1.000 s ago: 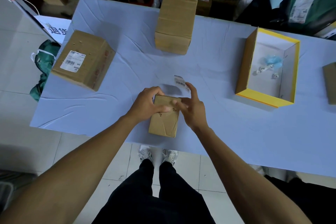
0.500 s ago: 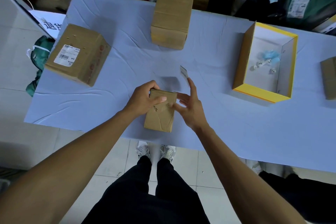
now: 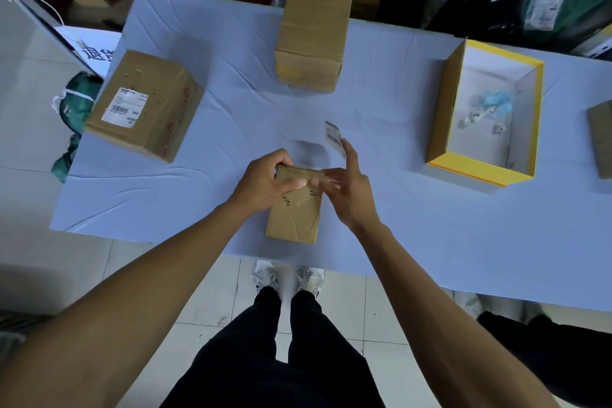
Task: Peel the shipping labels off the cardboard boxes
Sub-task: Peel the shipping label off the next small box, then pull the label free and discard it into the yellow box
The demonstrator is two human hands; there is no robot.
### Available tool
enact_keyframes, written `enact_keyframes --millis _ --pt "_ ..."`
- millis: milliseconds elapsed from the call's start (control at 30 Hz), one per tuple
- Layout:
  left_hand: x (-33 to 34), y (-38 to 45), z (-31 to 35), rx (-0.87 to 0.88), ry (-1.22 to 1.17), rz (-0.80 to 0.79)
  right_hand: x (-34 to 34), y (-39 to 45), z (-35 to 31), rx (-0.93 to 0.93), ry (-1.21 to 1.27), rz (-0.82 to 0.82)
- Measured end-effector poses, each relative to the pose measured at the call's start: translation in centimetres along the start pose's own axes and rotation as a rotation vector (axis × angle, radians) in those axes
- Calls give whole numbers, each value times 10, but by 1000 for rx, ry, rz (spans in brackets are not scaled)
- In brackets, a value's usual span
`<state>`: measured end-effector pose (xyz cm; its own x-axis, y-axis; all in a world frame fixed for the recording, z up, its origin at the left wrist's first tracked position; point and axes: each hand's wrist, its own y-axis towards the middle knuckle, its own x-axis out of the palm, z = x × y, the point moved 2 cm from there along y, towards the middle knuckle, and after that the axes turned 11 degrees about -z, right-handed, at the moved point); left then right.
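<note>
— Pale tiled floor (image 3: 33,258) below, and a surface (image 3: 430,225) under a creased light-blue cloth; dark bags and parcels are piled along its far edge.

— What holds what?

— Take the small box (image 3: 293,212) at the near edge as the landmark. Well to its right is an open yellow-rimmed box (image 3: 440,156) with a few crumpled white scraps and something light blue inside. Far left of it sits a larger box (image 3: 145,106) with a white barcode label (image 3: 125,108) on top. Straight beyond it stands a tall box (image 3: 311,36); I see no label on it.

— And the hands?

— Left hand (image 3: 265,184) grips the small box's far end, fingers curled over it. Right hand (image 3: 347,189) rests fingers on that same end, while a peeled label (image 3: 333,137) sticks up at its raised fingertip. Whether it's pinched, I cannot tell.
</note>
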<state>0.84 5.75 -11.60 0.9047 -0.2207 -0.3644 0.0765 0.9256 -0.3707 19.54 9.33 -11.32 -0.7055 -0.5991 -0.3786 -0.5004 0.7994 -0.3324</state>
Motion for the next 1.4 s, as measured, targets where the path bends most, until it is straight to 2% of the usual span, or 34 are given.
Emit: enact_keyframes --millis 100,133,267,400,500,567,633,733,833,933,1167,1300,1400 --pt "1 -1 -2 -3 14 10 2 -13 -4 19 37 -207" --pt "1 -2 -3 0 16 16 3 -14 -4 25 39 -198" --pt "2 -3 2 16 12 46 6 -3 -7 51 1 44" --pt "0 -7 -2 6 25 21 12 -10 -7 24 10 48" --pt "-7 -24 -9 8 83 -145 13 -26 -4 7 108 -81" --pt "-8 -36 -14 34 274 -312 18 -33 0 -11 101 -183" --pt "-6 -42 -19 65 396 -385 22 -35 3 -18 67 -249" --pt "-7 -36 -20 58 294 -333 25 -30 3 10 30 -212" --pt "-12 -23 -14 37 160 -226 26 -23 -1 5 -12 -66" --pt "-13 -12 -10 86 166 -145 27 -16 -8 0 -24 55" --pt "-13 2 -4 -20 -121 -132 15 -4 -29 3 -69 177" --pt "-31 0 9 -4 -31 2 -4 4 -56 56 -148 294" --pt "-52 -2 36 29 71 32 -17 4 -82 79 -98 279"
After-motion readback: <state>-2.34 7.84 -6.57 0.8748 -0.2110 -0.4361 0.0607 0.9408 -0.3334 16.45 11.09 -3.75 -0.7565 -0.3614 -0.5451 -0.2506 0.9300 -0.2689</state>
